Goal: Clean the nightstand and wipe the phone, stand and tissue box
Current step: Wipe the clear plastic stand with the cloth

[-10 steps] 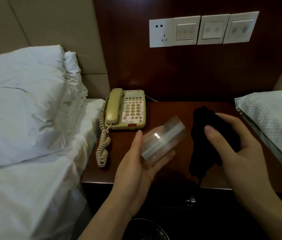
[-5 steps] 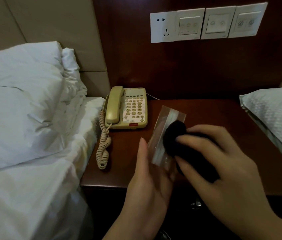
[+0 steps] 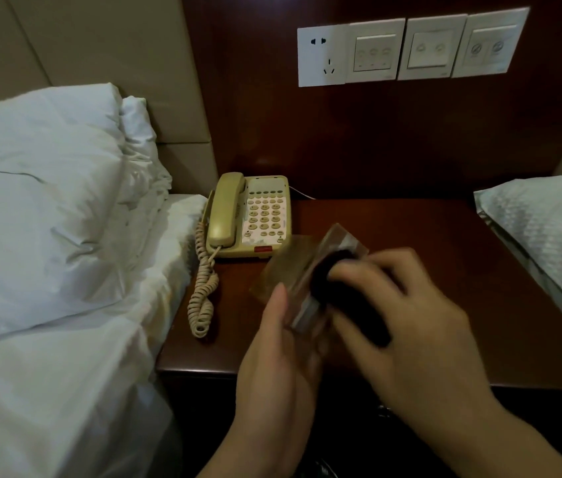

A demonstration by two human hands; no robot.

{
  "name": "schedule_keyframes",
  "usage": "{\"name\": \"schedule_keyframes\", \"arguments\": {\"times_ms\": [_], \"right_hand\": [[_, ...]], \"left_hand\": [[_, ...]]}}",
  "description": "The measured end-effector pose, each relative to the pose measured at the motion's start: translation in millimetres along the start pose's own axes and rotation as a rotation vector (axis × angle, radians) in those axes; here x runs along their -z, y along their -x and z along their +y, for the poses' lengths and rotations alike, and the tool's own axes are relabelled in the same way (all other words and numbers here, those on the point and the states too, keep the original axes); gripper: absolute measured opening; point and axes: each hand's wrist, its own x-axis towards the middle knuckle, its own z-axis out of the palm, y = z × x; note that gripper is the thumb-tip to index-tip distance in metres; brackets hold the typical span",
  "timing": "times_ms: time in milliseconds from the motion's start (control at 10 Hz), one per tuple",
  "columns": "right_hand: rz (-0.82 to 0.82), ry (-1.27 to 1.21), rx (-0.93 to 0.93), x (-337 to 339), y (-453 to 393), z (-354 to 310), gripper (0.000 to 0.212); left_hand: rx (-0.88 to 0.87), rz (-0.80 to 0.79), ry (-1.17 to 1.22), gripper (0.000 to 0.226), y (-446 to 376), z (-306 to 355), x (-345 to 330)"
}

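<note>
My left hand (image 3: 279, 353) holds a clear acrylic stand (image 3: 293, 270) above the front of the dark wooden nightstand (image 3: 445, 257), thumb along its left edge. My right hand (image 3: 407, 326) grips a bunched black cloth (image 3: 327, 274) and presses it against the stand's face; that hand is blurred by motion. A beige corded phone (image 3: 248, 215) sits at the nightstand's back left corner, its coiled cord (image 3: 203, 291) trailing along the left edge. No tissue box is in view.
A white pillow and duvet (image 3: 48, 219) lie on the bed to the left. Another pillow (image 3: 545, 243) overhangs the nightstand's right side. A row of wall switches and a socket (image 3: 407, 46) sits on the wooden panel behind.
My right hand brought the black cloth from the right onto the clear stand and now rubs it. My left hand turned the stand more upright.
</note>
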Motion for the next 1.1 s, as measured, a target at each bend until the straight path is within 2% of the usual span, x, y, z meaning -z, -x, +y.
{"name": "schedule_keyframes", "arguments": {"times_ms": [100,200,300,400,500,600,700,800,900,1000,1100], "right_hand": [[0.096,-0.057,-0.157,7.1,-16.8,20.9,0.037],[0.091,-0.028,-0.12,1.9,-12.6,20.5,0.035],[-0.039,-0.076,0.045,-8.8,8.8,-0.8,0.038],[-0.142,-0.12,0.159,-11.4,16.5,-10.8,0.036],[-0.032,-0.077,0.094,-4.6,5.3,-0.6,0.036],[0.099,-0.068,-0.094,3.9,-8.7,14.3,0.033],[0.042,-0.073,-0.107,-5.5,-1.6,4.0,0.036],[-0.089,-0.124,-0.006,-16.7,11.2,-17.5,0.037],[-0.084,-0.133,0.025,-11.7,4.2,-8.8,0.035],[0.031,-0.109,-0.113,-1.7,-8.5,10.0,0.033],[-0.019,-0.094,-0.08,-6.9,0.8,-0.9,0.032]], "left_hand": [[0.005,-0.027,-0.067,0.049,2.5,-0.3,-9.7],[0.038,0.019,-0.047,0.056,3.5,-0.2,-13.7],[0.062,0.149,-0.052,0.054,3.7,0.4,-9.6],[0.069,0.208,-0.113,0.047,1.9,2.7,0.5],[0.027,0.149,-0.17,0.05,1.7,3.8,-3.9],[0.01,0.12,-0.257,0.056,-1.3,-1.4,-4.4],[0.014,0.133,-0.291,0.069,0.7,-4.6,-1.5],[0.008,0.224,-0.349,0.059,3.5,-4.3,3.6],[0.016,0.187,-0.262,0.063,5.4,-0.3,3.0],[-0.007,0.124,-0.219,0.062,1.2,1.3,-0.2],[-0.005,0.126,-0.202,0.063,-2.4,-2.3,1.8]]}}
